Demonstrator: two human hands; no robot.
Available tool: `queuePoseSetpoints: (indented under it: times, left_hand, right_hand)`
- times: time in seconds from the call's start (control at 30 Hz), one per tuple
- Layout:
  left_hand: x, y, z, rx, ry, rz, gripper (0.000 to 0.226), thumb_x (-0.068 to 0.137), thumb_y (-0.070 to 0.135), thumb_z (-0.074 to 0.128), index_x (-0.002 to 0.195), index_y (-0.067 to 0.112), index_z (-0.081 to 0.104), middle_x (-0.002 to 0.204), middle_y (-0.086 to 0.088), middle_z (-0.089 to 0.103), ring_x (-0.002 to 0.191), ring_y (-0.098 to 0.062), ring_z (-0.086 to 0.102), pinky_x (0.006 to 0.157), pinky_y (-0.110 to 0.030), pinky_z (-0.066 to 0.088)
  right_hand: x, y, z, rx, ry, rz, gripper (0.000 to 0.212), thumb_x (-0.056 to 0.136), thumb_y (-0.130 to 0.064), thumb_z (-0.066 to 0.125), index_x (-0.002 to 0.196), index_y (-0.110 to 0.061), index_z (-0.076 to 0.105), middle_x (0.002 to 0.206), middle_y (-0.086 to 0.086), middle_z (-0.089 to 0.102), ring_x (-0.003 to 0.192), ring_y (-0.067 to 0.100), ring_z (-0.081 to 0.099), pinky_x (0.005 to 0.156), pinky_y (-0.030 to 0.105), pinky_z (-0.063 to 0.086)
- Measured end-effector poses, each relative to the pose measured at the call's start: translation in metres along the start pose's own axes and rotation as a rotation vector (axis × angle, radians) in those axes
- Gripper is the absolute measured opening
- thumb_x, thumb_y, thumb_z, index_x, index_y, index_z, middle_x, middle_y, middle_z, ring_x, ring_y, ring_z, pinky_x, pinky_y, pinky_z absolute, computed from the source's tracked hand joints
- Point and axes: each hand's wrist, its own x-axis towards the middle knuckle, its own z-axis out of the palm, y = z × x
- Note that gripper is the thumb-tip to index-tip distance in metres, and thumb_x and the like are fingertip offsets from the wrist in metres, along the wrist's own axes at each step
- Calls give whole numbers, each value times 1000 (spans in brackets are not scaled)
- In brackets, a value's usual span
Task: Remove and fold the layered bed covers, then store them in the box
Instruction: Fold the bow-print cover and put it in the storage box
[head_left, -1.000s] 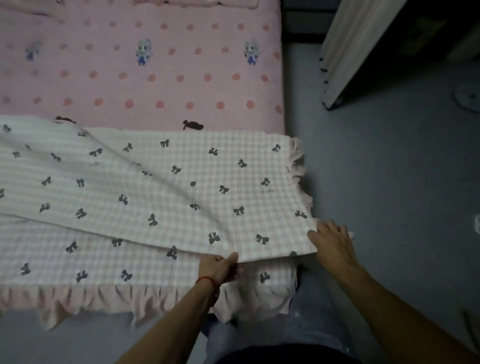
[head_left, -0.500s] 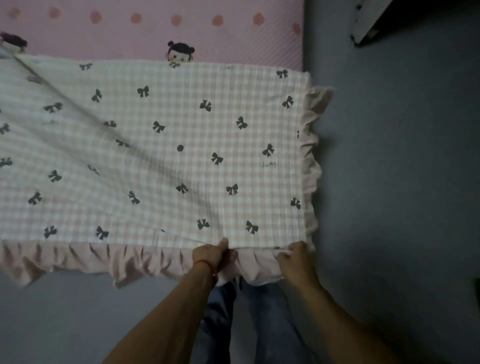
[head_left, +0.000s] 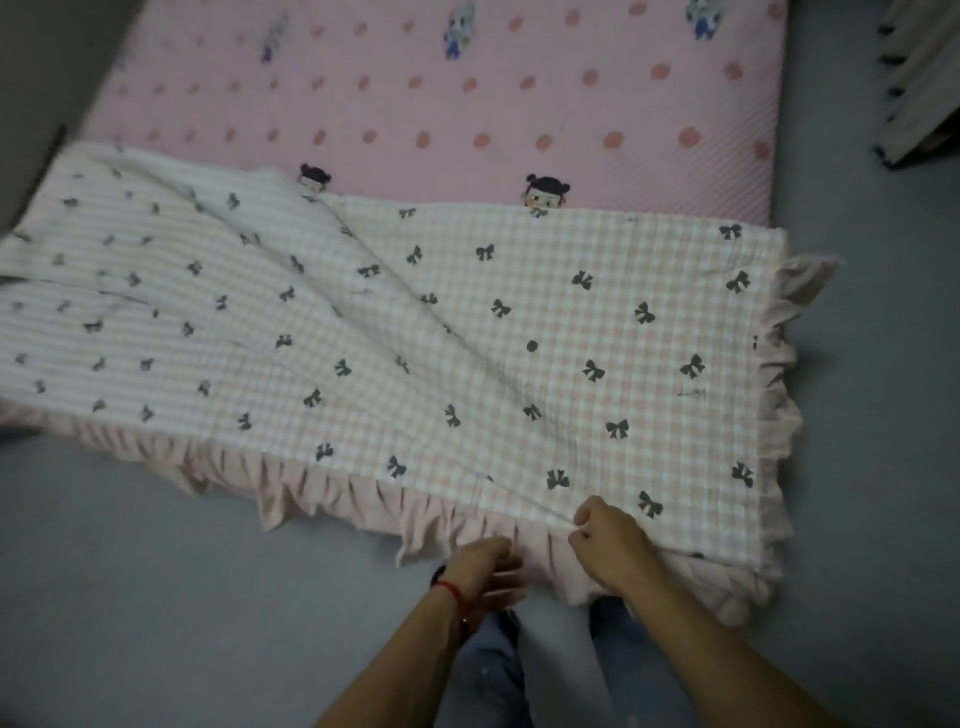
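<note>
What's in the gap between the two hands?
In the head view, only pink frill of the checked cover lies between left hand and right hand.

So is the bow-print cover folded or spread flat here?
Folded once: the bow-print cover lies doubled, its upper layer's edge pulled down to the pink ruffle, where the right hand pinches it.

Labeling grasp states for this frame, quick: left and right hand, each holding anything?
Left hand: open, fingers spread at the ruffle, gripping nothing.
Right hand: pinching the checked cover at its near edge.
</note>
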Motion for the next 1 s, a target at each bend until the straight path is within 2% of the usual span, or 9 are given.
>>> queuePoseSetpoints:
  times: [0.13, 0.27, 0.43, 0.53, 0.6, 0.67, 0.8, 0.93, 1.0]
  left_hand:
    - [-25, 32, -99, -50, 45, 67, 23, 91, 25, 66, 94, 2, 63, 75, -8, 68, 59, -21, 63, 49, -28, 52]
    - [-32, 74, -187, -47, 118, 205, 24, 95, 21, 64, 112, 5, 65, 106, -16, 73, 95, -35, 71, 80, -43, 61]
    - [-36, 135, -279, 30, 37, 276, 30, 94, 23, 66, 120, 8, 66, 108, -9, 72, 96, -31, 67, 77, -39, 59]
    - [-30, 170, -318, -8, -2, 265, 30, 95, 20, 63, 120, 4, 67, 116, -11, 71, 105, -29, 64, 92, -45, 55]
    - [-14, 196, -334, -167, -64, 224, 27, 95, 16, 60, 118, 1, 64, 125, -12, 66, 118, -31, 60, 100, -49, 51]
    - [1, 216, -342, -355, -124, 204, 22, 94, 14, 60, 113, 3, 61, 119, -14, 62, 118, -33, 57, 96, -50, 52]
    - [48, 255, -354, -498, -139, 168, 15, 91, 13, 65, 101, 8, 55, 114, -14, 55, 116, -32, 56, 100, -53, 51]
    - [88, 298, -355, -528, -139, 191, 16, 93, 13, 65, 101, 4, 53, 124, -16, 51, 118, -34, 55, 106, -52, 46]
    - [114, 318, -359, -520, -107, 173, 24, 95, 18, 64, 107, -1, 54, 108, -19, 56, 102, -33, 60, 102, -44, 51]
  right_hand:
    - [-4, -79, 24, -10, -61, -47, 22, 96, -29, 53, 117, -22, 57, 114, 3, 64, 100, 22, 62, 80, 31, 48]
    - [4, -150, 54, 121, -81, 7, 16, 95, -30, 53, 107, -22, 61, 106, 0, 66, 91, 19, 63, 72, 29, 49]
    - [12, -225, 106, 550, 61, 156, 14, 92, -20, 56, 89, -13, 68, 94, 6, 74, 79, 19, 70, 65, 28, 51]
    - [21, -264, 139, 715, 72, 171, 17, 92, -21, 59, 92, -9, 72, 95, 3, 74, 83, 19, 69, 69, 31, 53]
    - [45, -284, 155, 841, 63, 174, 14, 93, -25, 62, 98, -17, 72, 100, 2, 73, 89, 19, 69, 71, 32, 55]
    - [76, -301, 165, 1017, 18, 232, 19, 93, -28, 64, 107, -17, 70, 104, 3, 70, 89, 16, 67, 68, 29, 54]
    - [144, -330, 180, 1464, -35, 401, 27, 98, -31, 64, 115, -11, 61, 114, 9, 66, 103, 25, 68, 92, 43, 57]
    - [182, -340, 192, 1876, 189, 485, 24, 98, -24, 65, 114, -7, 64, 113, 15, 70, 98, 27, 72, 82, 38, 58]
    - [189, -341, 200, 1944, 300, 474, 18, 97, -21, 67, 110, -8, 66, 108, 16, 72, 93, 27, 74, 76, 36, 58]
